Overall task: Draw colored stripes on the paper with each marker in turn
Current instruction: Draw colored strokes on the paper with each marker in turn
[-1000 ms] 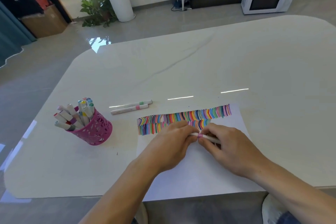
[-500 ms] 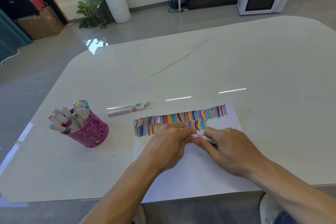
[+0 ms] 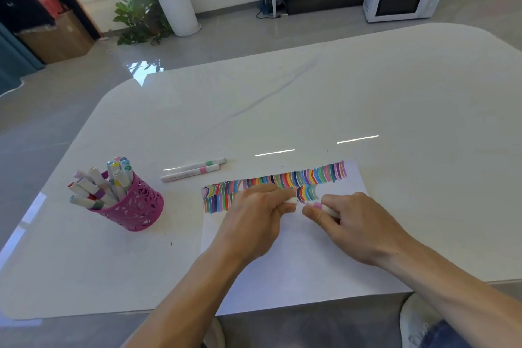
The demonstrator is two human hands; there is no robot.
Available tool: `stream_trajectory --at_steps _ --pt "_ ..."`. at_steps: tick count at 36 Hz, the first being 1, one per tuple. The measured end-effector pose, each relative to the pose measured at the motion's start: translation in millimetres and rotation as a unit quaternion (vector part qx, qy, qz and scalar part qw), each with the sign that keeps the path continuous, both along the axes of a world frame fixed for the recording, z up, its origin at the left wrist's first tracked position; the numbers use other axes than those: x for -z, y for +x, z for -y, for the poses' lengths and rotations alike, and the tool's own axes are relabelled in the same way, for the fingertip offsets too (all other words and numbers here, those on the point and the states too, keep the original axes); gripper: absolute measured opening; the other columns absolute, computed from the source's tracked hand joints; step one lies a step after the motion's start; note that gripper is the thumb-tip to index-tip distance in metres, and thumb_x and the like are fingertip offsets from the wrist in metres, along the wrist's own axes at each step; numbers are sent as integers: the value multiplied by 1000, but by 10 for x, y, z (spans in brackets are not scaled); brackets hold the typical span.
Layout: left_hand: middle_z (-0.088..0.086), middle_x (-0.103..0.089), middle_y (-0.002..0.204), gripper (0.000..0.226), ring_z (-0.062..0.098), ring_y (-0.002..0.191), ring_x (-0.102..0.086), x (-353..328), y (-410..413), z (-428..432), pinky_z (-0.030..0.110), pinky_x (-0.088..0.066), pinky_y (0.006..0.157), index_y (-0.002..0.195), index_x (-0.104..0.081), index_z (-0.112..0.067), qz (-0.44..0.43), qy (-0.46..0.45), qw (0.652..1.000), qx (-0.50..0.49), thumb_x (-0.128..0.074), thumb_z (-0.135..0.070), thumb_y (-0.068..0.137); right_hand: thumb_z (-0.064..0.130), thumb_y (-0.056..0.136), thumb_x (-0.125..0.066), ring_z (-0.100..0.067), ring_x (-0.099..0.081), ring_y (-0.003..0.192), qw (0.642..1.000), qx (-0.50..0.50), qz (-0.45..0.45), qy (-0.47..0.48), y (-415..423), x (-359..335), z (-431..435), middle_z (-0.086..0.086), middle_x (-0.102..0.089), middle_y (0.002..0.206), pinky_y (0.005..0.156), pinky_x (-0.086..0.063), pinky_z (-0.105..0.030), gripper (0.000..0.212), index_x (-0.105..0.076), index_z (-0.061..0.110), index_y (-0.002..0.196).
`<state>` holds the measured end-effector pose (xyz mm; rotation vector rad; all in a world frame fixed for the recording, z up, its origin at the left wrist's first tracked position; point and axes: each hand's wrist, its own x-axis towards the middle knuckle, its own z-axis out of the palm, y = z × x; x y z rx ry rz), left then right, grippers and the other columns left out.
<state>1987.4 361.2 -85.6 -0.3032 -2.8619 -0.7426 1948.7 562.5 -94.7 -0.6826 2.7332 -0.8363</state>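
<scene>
Gripping a white cap (image 3: 291, 200), the left hand (image 3: 254, 220) sits just beside the right hand (image 3: 358, 223). Right hand grasps a pink-banded marker (image 3: 317, 205), both over the paper (image 3: 296, 271), stripes (image 3: 282, 182) just beyond the fingers.

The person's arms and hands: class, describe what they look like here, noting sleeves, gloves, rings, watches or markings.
Both forearms are bare up to the bottom edge of the picture, with no sleeve in view. The left hand and right hand wear no gloves. No ring, watch, bracelet or marking shows on either, though the fingers are partly curled and hidden.
</scene>
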Motion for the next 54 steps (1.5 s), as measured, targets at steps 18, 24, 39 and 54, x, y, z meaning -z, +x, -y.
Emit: stream_trajectory --at_steps 18,24,39,54 --pt "-16 -54 142 25 7 132 -45 125 -3 30 25 -36 106 120 -70 -34 69 -27 997 -8 -59 -38 98 21 105 -48 -5 -52 58 981 75 78 -163 -214 87 -70 3 -66 81 55 -39 -18 26 -59 37 122" --pt "-16 -45 151 28 7 140 -38 128 -4 43 30 -33 113 124 -67 -39 81 -34 996 -19 -58 -42 98 17 108 -46 -8 -65 61 952 81 116 -272 -223 79 -61 -11 -67 93 60 -54 -21 37 -65 45 124" --pt "-10 -48 151 22 9 142 -37 186 -16 86 23 -29 112 114 -72 -39 84 -13 996 15 -64 -30 96 6 87 -73 -20 -73 73 923 100 141 -342 -239 81 -79 -7 -75 86 61 -60 -35 18 -70 18 100" --pt "-8 -53 147 25 9 140 -40 194 -20 97 13 -22 108 116 -73 -36 90 -14 995 30 -67 -27 94 1 93 -64 -37 -68 53 905 166 159 -359 -204 121 -57 -19 -68 65 52 -52 -37 12 -55 6 89"
